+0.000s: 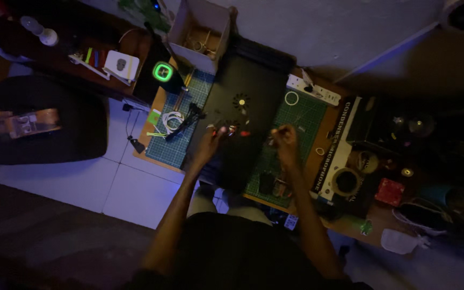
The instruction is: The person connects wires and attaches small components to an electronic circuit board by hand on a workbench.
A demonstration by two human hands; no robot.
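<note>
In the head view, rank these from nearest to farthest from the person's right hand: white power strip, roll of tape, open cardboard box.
From the right hand:
1. White power strip, just beyond it, up-right.
2. Roll of tape, lower right, on the long box.
3. Open cardboard box, far up-left at the desk's back.

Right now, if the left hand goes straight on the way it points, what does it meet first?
The left hand points up and away across the black mat. First in that line are probably the small red-lit parts just past its fingertips, then the round gear-like piece. The dim light leaves heights unclear.
</note>
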